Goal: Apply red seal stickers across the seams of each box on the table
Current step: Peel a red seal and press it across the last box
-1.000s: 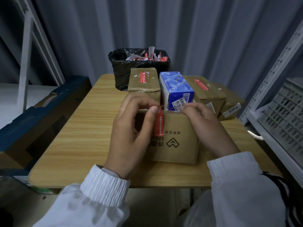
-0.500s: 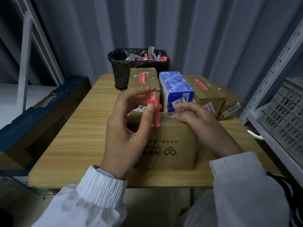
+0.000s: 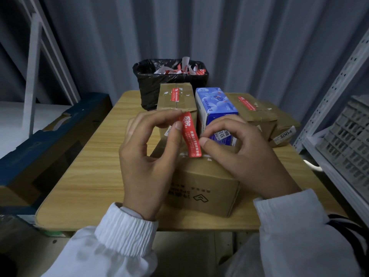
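We pinch the red seal sticker near its top between the thumb and forefinger of our left hand, and it hangs tilted just above the top seam of the nearest cardboard box on the table. Our right hand curls beside the sticker's lower edge, thumb tip against it; we cannot tell whether it grips.

Matt brown cardboard box on a smooth wood-grain table; glossy red paper sticker.
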